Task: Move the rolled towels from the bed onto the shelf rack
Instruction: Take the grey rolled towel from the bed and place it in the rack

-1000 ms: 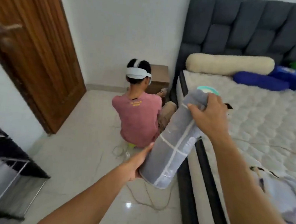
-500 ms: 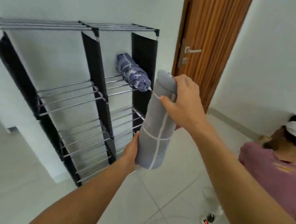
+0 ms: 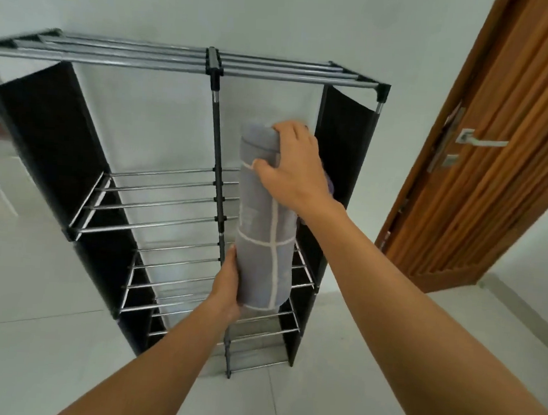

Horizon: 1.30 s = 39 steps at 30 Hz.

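The grey rolled towel [image 3: 263,219] with pale stripes is held upright in front of the right column of the shelf rack [image 3: 211,68], carried in both hands: the right hand [image 3: 293,169] has its grip wrapped over the roll's top end, and the left hand [image 3: 228,288] cups the bottom end from the left, both closed on the cloth. To land it well, the roll likely needs tipping toward level, far end first, so it lies across several rails of the upper right shelf rather than standing on end, where it could slip between bars. A sliver of purple cloth [image 3: 329,185] shows just behind the right wrist on that shelf; whether it fills the space cannot be told. The opening is bounded by the centre post [image 3: 217,184] on the left and the black side panel [image 3: 343,141] on the right, so the roll should stay narrow going in. The left column's shelves look bare and roomy. The wooden door [image 3: 496,158] stands well apart to the right.
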Tool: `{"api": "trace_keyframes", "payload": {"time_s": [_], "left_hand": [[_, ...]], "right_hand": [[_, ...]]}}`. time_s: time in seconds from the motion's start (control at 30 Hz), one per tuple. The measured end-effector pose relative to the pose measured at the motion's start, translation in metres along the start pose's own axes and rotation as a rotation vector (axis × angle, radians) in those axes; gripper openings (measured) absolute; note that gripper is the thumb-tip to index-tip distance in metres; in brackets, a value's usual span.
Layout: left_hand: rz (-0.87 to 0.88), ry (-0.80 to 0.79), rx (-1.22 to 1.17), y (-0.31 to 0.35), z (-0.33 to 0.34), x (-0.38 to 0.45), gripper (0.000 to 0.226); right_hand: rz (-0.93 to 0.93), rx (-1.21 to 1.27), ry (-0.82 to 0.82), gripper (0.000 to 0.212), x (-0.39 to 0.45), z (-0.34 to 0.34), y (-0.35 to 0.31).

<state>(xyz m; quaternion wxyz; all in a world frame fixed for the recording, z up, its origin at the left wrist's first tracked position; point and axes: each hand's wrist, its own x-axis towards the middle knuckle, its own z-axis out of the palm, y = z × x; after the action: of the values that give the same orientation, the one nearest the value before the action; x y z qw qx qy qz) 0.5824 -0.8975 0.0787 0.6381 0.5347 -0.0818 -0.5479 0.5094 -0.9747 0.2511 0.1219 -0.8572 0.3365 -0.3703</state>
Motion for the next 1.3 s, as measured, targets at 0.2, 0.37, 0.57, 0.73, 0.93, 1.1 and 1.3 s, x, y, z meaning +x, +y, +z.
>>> {"api": "trace_keyframes", "payload": {"time_s": [0.2,0.37,0.57,0.73,0.93,1.1,1.3], "left_hand": [[-0.008,0.053,-0.057,0.012,0.017,0.033,0.050],[-0.039,0.077,-0.101,0.036,0.019,0.055,0.032],[-0.162,0.125,-0.136,0.072,0.013,0.074,0.043],[-0.217,0.024,-0.110,0.099,0.017,0.073,0.032],[-0.196,-0.047,-0.024,0.113,0.019,0.085,0.043],[-0.107,-0.067,0.018,0.117,0.016,0.092,0.048],[-0.056,-0.018,0.024,0.109,0.024,0.079,0.053]], "right_hand": [[0.034,0.079,-0.063,0.052,0.073,0.036,0.039],[0.063,0.143,-0.048,0.055,0.124,0.077,0.057],[0.104,0.085,-0.162,0.055,0.181,0.131,0.069],[0.201,0.057,-0.264,0.050,0.212,0.161,0.085],[0.337,0.023,-0.345,0.057,0.230,0.176,0.109],[0.425,-0.027,-0.475,0.077,0.207,0.193,0.128],[0.364,-0.120,-0.480,0.062,0.181,0.172,0.123]]}}
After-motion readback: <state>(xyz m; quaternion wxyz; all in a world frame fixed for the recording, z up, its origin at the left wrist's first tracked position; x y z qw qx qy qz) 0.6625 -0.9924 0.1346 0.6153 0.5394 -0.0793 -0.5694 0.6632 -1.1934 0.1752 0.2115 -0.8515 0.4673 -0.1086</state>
